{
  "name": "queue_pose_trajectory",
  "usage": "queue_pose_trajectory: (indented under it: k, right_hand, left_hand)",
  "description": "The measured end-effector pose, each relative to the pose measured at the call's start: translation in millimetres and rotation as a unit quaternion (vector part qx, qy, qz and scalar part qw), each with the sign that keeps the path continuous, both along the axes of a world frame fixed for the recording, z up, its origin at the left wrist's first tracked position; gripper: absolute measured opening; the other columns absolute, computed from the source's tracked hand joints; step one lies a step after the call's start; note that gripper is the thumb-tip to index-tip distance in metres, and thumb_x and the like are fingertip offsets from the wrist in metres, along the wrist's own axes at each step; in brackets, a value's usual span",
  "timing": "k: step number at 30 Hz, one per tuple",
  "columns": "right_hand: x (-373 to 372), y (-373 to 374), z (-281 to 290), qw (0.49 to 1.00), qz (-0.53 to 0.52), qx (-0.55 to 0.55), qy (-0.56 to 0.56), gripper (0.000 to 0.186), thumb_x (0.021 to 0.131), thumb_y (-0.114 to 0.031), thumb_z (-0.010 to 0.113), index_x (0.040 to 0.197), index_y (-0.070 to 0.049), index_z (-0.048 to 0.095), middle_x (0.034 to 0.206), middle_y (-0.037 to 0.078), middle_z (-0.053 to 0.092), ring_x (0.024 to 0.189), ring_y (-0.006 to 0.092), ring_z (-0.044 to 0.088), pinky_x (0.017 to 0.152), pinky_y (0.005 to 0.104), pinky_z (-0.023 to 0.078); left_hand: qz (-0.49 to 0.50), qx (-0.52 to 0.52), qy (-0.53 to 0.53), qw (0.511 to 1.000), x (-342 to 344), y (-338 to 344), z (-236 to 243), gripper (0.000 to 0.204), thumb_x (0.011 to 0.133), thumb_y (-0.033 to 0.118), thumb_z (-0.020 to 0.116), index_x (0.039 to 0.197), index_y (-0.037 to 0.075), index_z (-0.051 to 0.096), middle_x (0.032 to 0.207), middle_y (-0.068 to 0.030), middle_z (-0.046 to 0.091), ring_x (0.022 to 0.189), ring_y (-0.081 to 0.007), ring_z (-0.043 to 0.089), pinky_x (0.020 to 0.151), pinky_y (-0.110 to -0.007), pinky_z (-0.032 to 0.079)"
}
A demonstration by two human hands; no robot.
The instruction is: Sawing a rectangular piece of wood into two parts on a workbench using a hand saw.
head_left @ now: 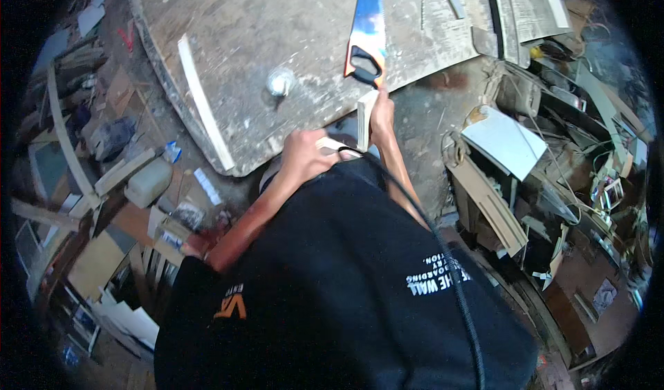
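Observation:
My left hand is closed around a short pale wooden strip close to my body, at the near edge of the workbench. In my right hand is another pale strip of wood, standing nearly upright in the view. The two strips come close together at their near ends; whether they are joined I cannot tell. Just beyond my right hand, a handsaw with an orange and black handle lies on the worn workbench, its blade pointing away.
A long pale batten lies along the bench's left side. A small shiny, clear round object sits near the front edge. Wood offcuts and a whitish plastic jerrycan crowd the floor at left. At right are boards and a white panel.

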State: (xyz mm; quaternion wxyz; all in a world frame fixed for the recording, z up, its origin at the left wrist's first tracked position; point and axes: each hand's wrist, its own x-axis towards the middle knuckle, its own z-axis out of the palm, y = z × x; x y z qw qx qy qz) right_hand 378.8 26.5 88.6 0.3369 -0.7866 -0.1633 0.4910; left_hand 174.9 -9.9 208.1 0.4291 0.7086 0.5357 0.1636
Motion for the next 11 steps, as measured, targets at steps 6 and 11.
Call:
queue_pose_trajectory:
  k: [6,11]
  right_hand:
    - [39.2,38.8,44.1,0.992,-0.005,0.02,0.122,0.074,0.098,-0.069,0.032,0.112,-0.005,0.066,0.09,0.006,0.066,0.075,0.0156,0.062,0.066,0.0334,0.05]
    - [39.9,28.2,31.5,0.986,0.076,-0.004,0.147,0.079,0.095,-0.072,0.038,0.131,-0.005,0.06,0.117,0.009,0.067,0.1,0.0192,0.061,0.091,0.0346,0.047]
  left_hand:
    - [0.133,0.003,0.031,0.991,-29.9,26.3,-17.5,0.04,0.069,0.035,0.087,0.08,0.0,0.071,0.074,-0.0183,0.071,0.068,-0.0275,0.072,0.062,-0.037,0.053]
    - [0.242,-0.094,-0.025,0.965,-80.1,21.3,-42.8,0.046,0.073,0.045,0.086,0.087,0.002,0.074,0.084,-0.0126,0.076,0.076,-0.0302,0.073,0.068,-0.039,0.056]
